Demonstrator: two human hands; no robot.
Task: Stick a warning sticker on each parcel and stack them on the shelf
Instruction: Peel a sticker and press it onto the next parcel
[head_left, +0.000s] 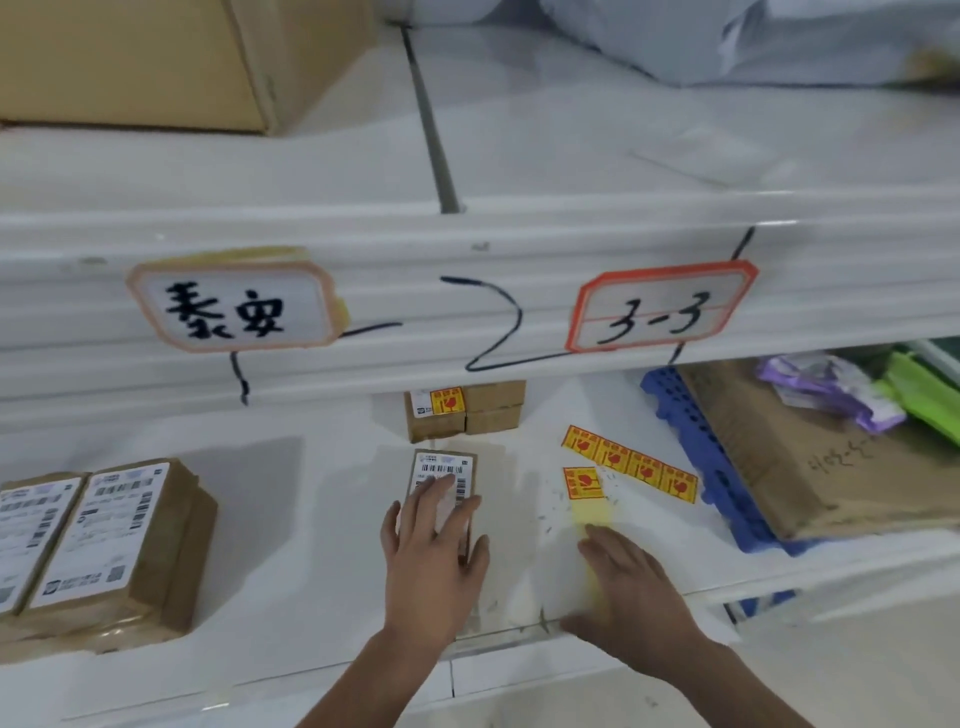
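White shelf (322, 519); my left hand (434, 556) flat on a light, stiff parcel (444, 475), fingers spread; right hand (631, 587) pins the flimsy sticker strip (587, 493), gripping nothing.

This looks like a parcel sorting depot or courier storeroom. White metal shelving (519, 244) fills the view, its front rail carrying handwritten location tags: a peach-framed tag (234, 306) with Chinese characters at 9 o'clock and an orange-framed tag (660, 312) reading "3-3" at 3 o'clock (marker scrawl runs between them). Brown parcels (104, 545) with barcoded shipping labels lie at 8 o'clock, a strip of yellow-and-red warning stickers (631, 462) near centre, and a large cardboard carton (135, 62) at 11 o'clock.
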